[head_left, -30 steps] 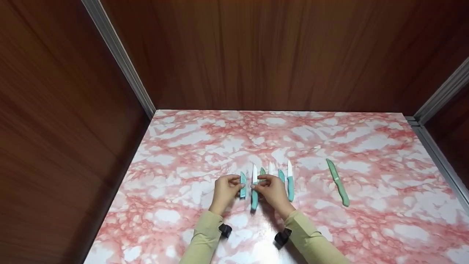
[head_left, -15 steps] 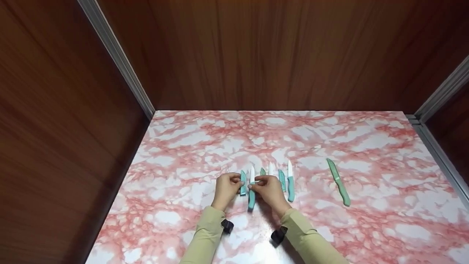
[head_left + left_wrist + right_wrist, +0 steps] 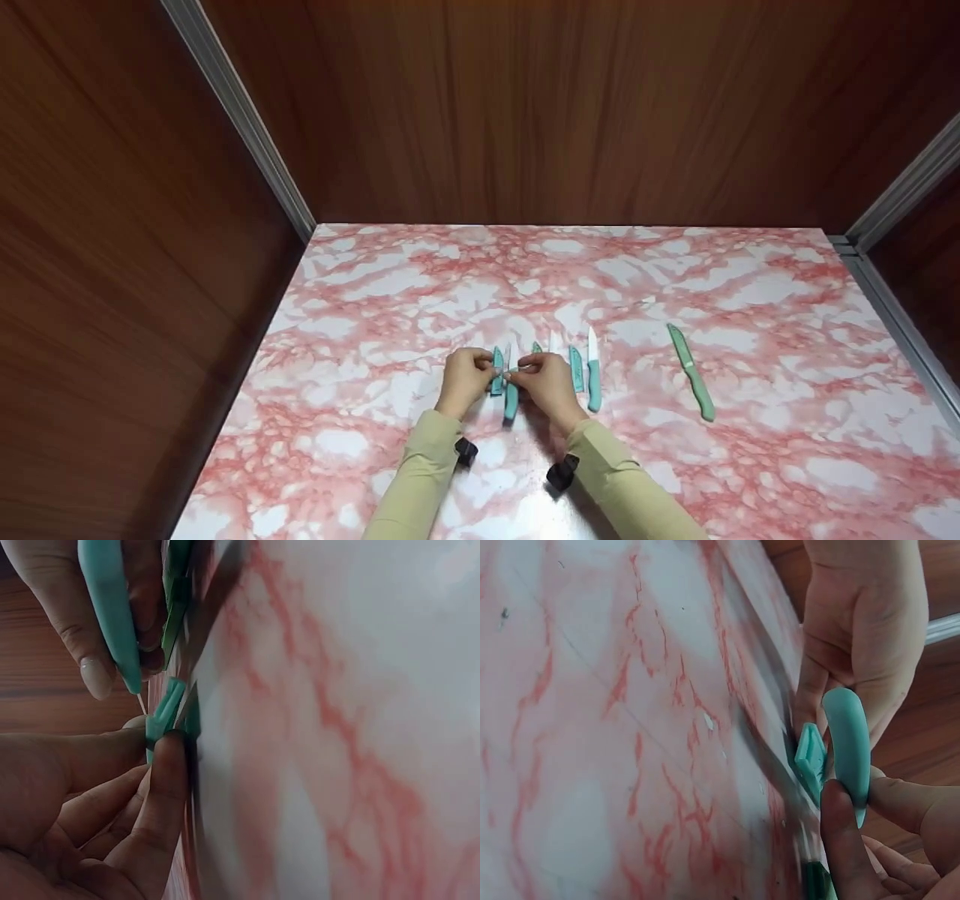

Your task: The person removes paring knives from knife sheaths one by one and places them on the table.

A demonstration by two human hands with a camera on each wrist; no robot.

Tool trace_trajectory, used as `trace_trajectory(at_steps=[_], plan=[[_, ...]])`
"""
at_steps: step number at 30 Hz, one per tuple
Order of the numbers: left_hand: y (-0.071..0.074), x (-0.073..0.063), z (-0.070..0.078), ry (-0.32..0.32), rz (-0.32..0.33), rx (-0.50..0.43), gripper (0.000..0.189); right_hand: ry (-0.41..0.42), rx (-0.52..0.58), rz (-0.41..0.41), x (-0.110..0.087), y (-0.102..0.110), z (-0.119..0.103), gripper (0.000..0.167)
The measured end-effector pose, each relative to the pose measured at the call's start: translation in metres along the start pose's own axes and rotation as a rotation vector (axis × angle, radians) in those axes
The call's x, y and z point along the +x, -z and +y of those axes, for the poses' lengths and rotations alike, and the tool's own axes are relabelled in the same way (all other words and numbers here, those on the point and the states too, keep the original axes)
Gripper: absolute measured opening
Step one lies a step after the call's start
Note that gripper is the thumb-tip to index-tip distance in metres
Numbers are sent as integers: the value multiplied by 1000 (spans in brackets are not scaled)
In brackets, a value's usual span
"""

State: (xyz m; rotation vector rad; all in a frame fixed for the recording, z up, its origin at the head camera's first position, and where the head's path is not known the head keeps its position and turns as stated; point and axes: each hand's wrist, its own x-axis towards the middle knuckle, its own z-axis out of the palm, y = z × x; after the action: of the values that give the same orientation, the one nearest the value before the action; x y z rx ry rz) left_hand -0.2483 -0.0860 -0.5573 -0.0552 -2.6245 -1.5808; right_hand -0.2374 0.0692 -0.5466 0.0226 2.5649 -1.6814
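Note:
My left hand (image 3: 466,379) pinches a teal knife sheath (image 3: 497,370) between thumb and fingers, its open end facing me. My right hand (image 3: 550,384) pinches a small knife by its teal handle (image 3: 511,403); the pale blade (image 3: 513,355) points away from me, just right of the sheath. In the left wrist view the knife handle (image 3: 111,611) sits close to the sheath (image 3: 166,714), the blade mostly hidden. The right wrist view has the handle (image 3: 849,739) beside the sheath's open end (image 3: 810,757).
Right of my right hand lie a teal sheath (image 3: 576,368) and a bare-bladed knife with a teal handle (image 3: 594,386). A green sheath (image 3: 536,347) and a white blade (image 3: 553,342) show partly behind that hand. Farther right lies a sheathed green knife (image 3: 691,373).
My right hand has carried the knife left, closer to the sheath in my left hand. The left hand has shifted slightly and keeps its pinch. The other knives lie as before.

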Motion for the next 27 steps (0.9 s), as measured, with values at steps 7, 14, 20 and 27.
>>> trace_trajectory(at_steps=[7,14,20,27], plan=[[0,3,2,-24,16,91,15,-3,9,19,-1,-1,2,27],[0,3,5,-35,37,152,11,3,11,58,1,-4,3,23],[0,4,5,-4,48,160,11,-45,86,35,2,-6,3,21],[-1,3,5,-38,57,158,14,-59,64,30,1,-6,3,18]])
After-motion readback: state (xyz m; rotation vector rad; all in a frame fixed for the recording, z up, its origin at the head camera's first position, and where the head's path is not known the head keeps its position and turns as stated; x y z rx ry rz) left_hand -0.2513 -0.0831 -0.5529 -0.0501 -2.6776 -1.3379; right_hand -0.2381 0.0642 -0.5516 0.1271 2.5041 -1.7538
